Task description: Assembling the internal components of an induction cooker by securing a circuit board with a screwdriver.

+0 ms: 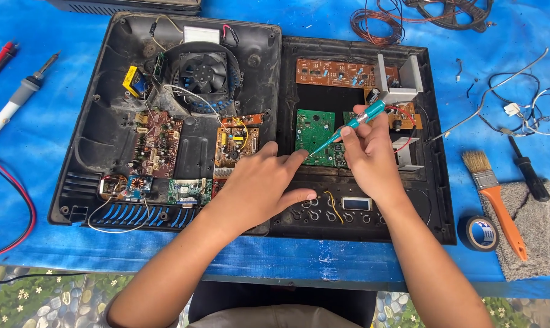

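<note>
The green board (315, 136) sits in the right half of the opened black case (436, 182), near that half's middle. The right hand (369, 161) has its fingers (346, 130) closed around a teal screwdriver (354, 126), held slanting with its tip down on the green board's lower right part. The left hand (260, 188) lies just left of the green board, fingers loosely spread, the forefinger tip (300, 154) touching the board's lower edge and the thumb resting on the case below it. Above the green board lies one long brown board (339, 71). Well right of the green board, on the blue worktop (44, 231), lie one orange-handled brush (492, 194), one roll of tape (478, 233) and one black screwdriver (528, 170). Far left of it is one fan (203, 71) and, beyond the case, one soldering iron (17, 103).
</note>
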